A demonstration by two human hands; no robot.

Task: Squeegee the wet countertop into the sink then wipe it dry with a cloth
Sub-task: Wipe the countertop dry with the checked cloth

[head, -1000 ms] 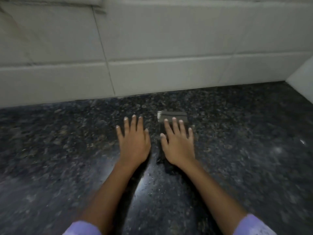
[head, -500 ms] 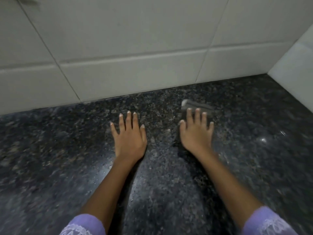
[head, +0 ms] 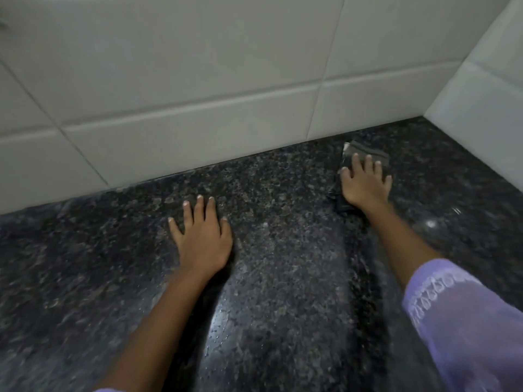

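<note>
The right hand (head: pixel 365 183) presses flat, fingers spread, on a dark cloth (head: pixel 365 154) near the back right corner of the speckled dark countertop (head: pixel 283 278). The left hand (head: pixel 202 239) rests flat, fingers straight, well apart. White tiled walls (head: pixel 198 80) meet behind; a lilac sleeve (head: pixel 467 312) shows.

Dark grey folded cloth (head: pixel 365 154): largely hidden under right hand (head: pixel 366 183). Lilac lace-trimmed sleeve (head: pixel 464 321): cut off at right edge. Speckled black granite countertop (head: pixel 283 278): blurred at margins.
</note>
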